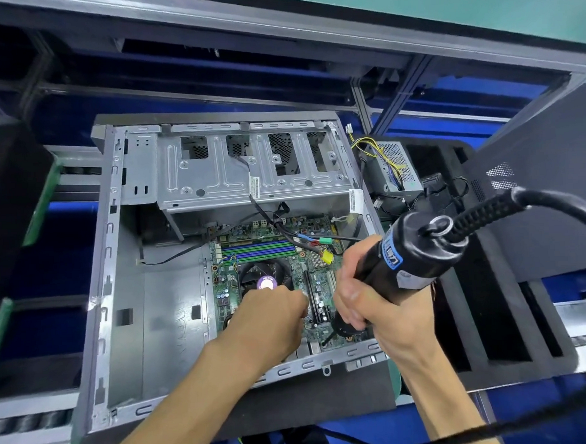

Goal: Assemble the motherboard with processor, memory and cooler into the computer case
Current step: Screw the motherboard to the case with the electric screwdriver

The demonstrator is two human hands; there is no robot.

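Observation:
An open grey computer case (pixel 121 294) lies on its side with the green motherboard (pixel 315 271) seated in its right half. Blue and green memory sticks (pixel 257 249) sit in their slots, and the black cooler fan (pixel 253 273) with a purple sticker lies below them. My right hand (pixel 364 295) grips a black electric screwdriver (pixel 415 254), its tip down at the board's lower right corner. My left hand (pixel 271 315) rests over the board beside the cooler, fingers curled; whether they pinch anything is hidden.
A metal drive cage (pixel 216 171) spans the case top. A power supply (pixel 392 168) with yellow and black wires sits outside at the right, on black foam trays (pixel 488 331). The screwdriver's thick cable (pixel 550 199) arcs to the right. Loose cables cross the board.

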